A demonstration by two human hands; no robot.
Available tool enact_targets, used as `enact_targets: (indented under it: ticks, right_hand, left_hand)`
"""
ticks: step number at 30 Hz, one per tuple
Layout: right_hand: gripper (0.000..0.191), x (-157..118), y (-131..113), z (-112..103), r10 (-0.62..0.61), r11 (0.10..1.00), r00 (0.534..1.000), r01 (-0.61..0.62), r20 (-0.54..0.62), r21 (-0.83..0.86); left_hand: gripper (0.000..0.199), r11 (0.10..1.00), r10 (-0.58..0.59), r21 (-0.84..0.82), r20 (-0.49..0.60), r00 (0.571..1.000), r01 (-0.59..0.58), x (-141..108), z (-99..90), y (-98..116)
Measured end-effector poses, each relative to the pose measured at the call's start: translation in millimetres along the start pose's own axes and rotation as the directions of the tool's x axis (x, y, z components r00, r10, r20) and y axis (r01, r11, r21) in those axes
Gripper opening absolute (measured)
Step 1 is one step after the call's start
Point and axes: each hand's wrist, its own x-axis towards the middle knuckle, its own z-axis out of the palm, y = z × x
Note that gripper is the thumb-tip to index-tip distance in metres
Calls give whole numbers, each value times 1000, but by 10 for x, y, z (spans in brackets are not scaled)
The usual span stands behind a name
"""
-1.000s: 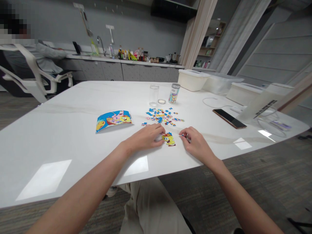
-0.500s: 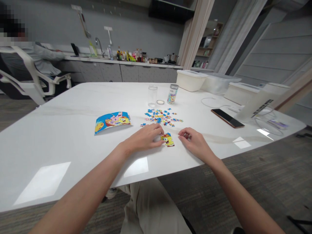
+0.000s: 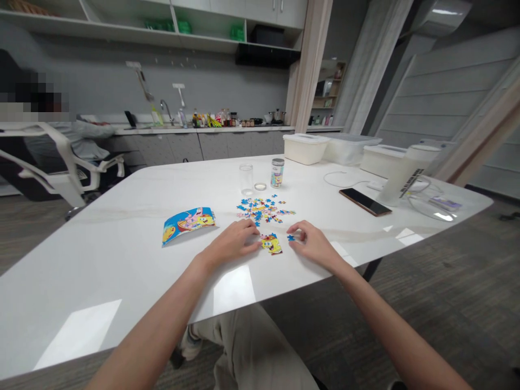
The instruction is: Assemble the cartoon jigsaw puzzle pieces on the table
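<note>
Apparently busy with joining puzzle pieces, at the step of bringing one more up to the small joined block (image 3: 271, 244) on the near part of the table (image 3: 162, 292). Holding a blue piece (image 3: 291, 238) in the right hand (image 3: 314, 244), seemingly pinched between the tips of thumb and forefinger. Not yet joined: just right of the block, with a strip of bare table between. With the left hand (image 3: 231, 241), bracing or barely touching the block's left edge, thumb and fingers apart; too small to tell whether gripping or only resting there.

Calls next, to judge from this, for matching the blue piece's tabs to a gap along the block's right or far edge, turning as needed, then pressing flat without shoving the block askew. Could prove a poor fit, and then call for another from the heap (image 3: 264, 208), spread loose on the far side of the block. For comparing colours, best to look left, to the bowed picture (image 3: 189, 223), well apart from the block. Beyond the heap, see a clear jar (image 3: 246, 181), a lid (image 3: 260, 186) and a printed can (image 3: 277, 173).
</note>
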Motion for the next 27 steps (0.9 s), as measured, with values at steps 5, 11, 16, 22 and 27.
enact_targets:
  ticks: [5,11,16,22,27]
  right_hand:
    - [14,2,-3,33,16,1000,1000,-16,12,2]
    - [12,21,43,64,11,1000,1000,-11,6,20]
    - [10,35,32,68,11,1000,999,-12,32,17]
    - [8,11,46,75,-27,999,1000,28,15,-26]
    - [9,-14,76,98,-91,995,996,91,1,-45]
  left_hand:
    - [26,1000,-10,12,10,1000,9,-9,-30,46]
    - [25,999,17,29,21,1000,-17,-20,-74,84]
    - [23,996,-21,88,1,1000,20,-35,-41,119]
    - [21,986,-35,164,-16,999,37,-43,-3,110]
    - [13,973,-56,221,-34,998,62,-50,-9,109]
